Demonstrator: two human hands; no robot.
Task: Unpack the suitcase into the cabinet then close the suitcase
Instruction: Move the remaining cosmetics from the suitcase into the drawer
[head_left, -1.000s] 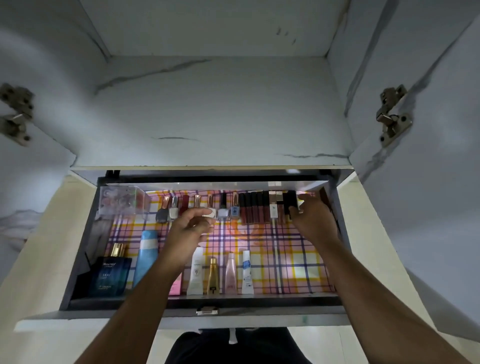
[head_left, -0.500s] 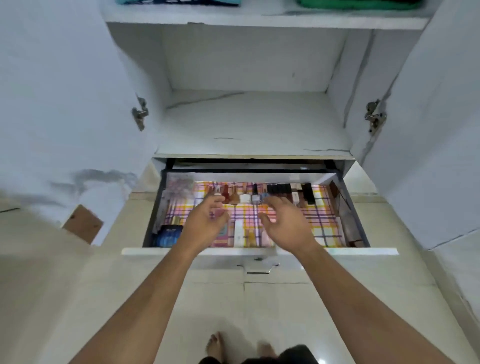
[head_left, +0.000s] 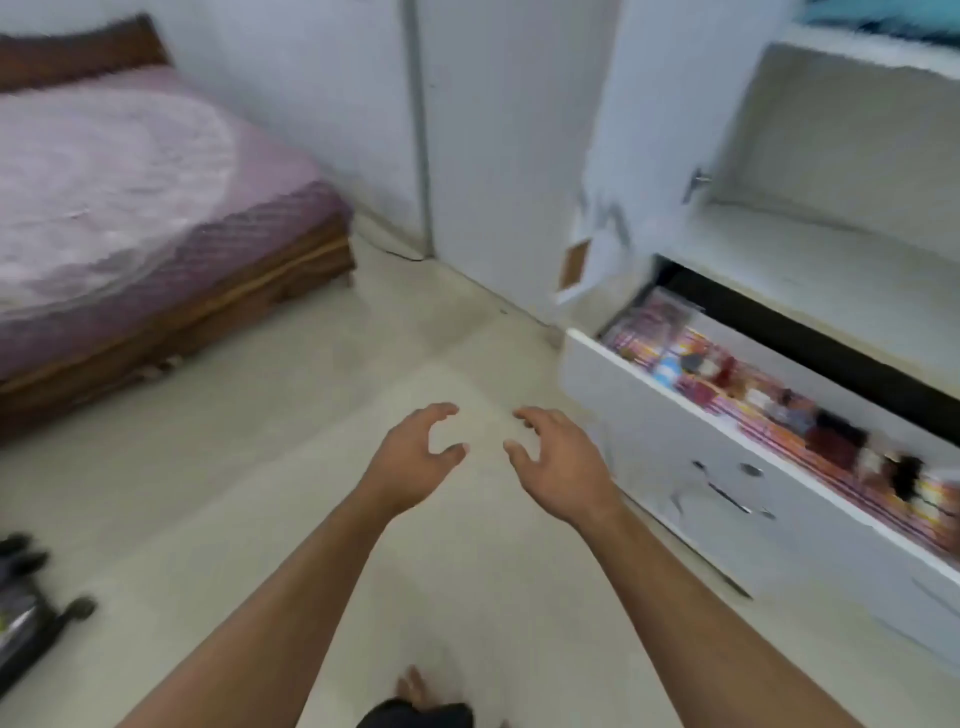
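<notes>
The white cabinet (head_left: 810, 260) stands at the right with its drawer (head_left: 691, 467) pulled open; blurred small bottles and tubes lie in it on a plaid liner. My left hand (head_left: 415, 457) and my right hand (head_left: 556, 462) hover side by side over the bare floor, left of the drawer, fingers loosely curled and holding nothing. A dark edge of the suitcase (head_left: 26, 618) shows at the lower left corner, mostly out of frame.
A bed (head_left: 130, 208) with a pink cover and wooden frame fills the upper left. A white cabinet door (head_left: 602, 156) hangs open beside the drawer. Pale floor tiles (head_left: 311, 415) spread between bed and cabinet. My foot (head_left: 415, 691) shows at the bottom.
Both hands have left the drawer and hold nothing. The view has swung left, away from the cabinet, so the bed, floor and suitcase edge now appear.
</notes>
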